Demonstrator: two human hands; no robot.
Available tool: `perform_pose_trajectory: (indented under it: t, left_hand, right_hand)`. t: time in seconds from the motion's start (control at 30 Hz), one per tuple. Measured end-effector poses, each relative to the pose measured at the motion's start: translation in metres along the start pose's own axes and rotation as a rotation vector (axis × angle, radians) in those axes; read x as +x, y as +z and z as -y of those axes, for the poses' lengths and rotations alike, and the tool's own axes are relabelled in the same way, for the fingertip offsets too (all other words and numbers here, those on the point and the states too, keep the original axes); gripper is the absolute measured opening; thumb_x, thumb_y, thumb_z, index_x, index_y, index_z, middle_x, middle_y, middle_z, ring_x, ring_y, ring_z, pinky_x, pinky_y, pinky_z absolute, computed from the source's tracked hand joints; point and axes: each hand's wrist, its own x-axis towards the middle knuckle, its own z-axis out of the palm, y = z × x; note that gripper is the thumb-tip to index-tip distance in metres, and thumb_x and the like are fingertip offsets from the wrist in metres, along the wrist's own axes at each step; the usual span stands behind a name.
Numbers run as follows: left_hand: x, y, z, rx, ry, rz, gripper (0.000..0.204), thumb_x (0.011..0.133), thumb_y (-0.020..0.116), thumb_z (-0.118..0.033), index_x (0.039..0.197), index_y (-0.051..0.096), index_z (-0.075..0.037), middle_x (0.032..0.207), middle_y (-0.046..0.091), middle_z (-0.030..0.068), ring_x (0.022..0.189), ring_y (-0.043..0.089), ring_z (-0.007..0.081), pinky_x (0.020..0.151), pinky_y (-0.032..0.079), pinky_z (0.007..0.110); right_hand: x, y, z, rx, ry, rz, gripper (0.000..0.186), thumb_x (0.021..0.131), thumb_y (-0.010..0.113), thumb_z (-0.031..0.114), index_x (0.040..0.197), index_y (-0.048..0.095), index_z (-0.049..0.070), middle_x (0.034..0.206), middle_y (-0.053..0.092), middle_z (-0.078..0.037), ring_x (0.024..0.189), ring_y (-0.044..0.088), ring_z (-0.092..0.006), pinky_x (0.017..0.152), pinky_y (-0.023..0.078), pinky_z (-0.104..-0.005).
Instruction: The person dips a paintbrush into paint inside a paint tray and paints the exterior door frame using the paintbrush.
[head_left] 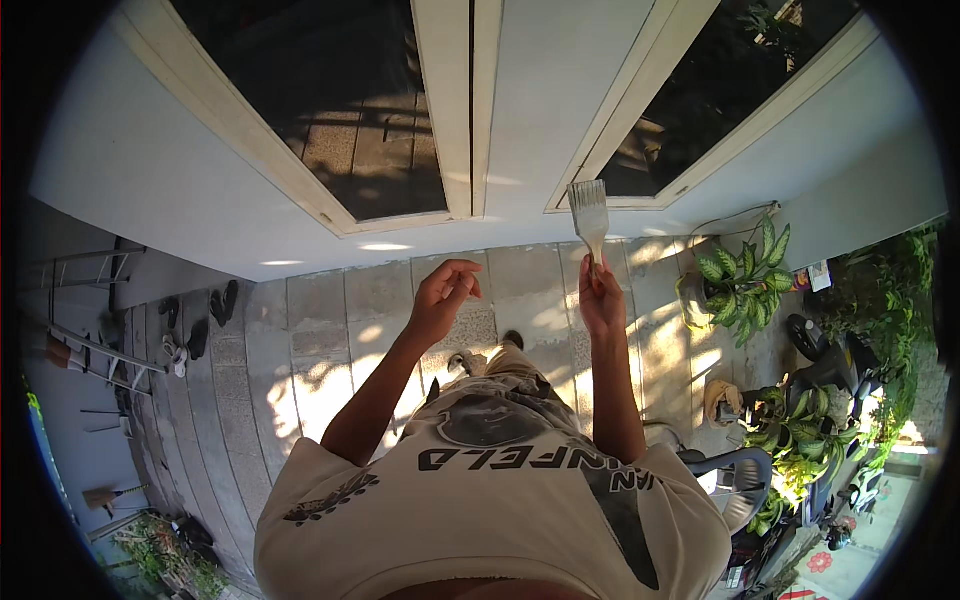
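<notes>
My right hand [602, 297] grips a flat paintbrush [592, 222] by its handle, with the bristles pointing up and away from me. Pale paint coats its wide head, which overlaps the lower corner of the right window frame [625, 203] in this view. Whether the bristles touch the frame or wall, I cannot tell. Off to the left, my left hand [445, 298] is raised over the paving with its fingers loosely bent and apart, holding nothing that I can see. Ahead of both hands stands the pale wall [535, 110], with a second window frame [458, 120] on the left.
Paving [375, 310] lies below, dappled with sunlight. A potted leafy plant [745, 275] stands by the wall at right, and a chair [745, 490] is close to my right side. At far left are a metal ladder [105, 350] and several shoes [198, 335].
</notes>
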Motion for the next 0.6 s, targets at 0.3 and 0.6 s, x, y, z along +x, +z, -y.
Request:
perform_pose_trajectory:
  t: [0.3,0.6]
  left_hand:
    - [0.071,-0.020,0.004,0.005,-0.006,0.102,0.020,0.104,0.051,-0.012,0.117,0.060,-0.001,0.094,0.061,0.0045,0.088,0.060,0.0119,0.084,0.050,0.031]
    - [0.144,-0.032,0.008,0.012,-0.122,0.276,0.019,0.102,0.053,-0.012,0.117,0.060,-0.001,0.088,0.063,0.0043,0.086,0.060,0.0122,0.083,0.048,0.030]
  right_hand:
    - [0.072,0.014,0.003,-0.169,-0.290,-0.134,0.020,0.091,0.066,-0.003,0.111,0.061,-0.003,0.113,0.066,-0.017,0.105,0.067,-0.0271,0.097,0.056,-0.0333]
    - [0.107,0.045,0.007,-0.397,-0.584,-0.301,0.027,0.088,0.072,0.000,0.112,0.062,-0.007,0.105,0.068,-0.015,0.095,0.070,-0.0232,0.091,0.058,-0.0322]
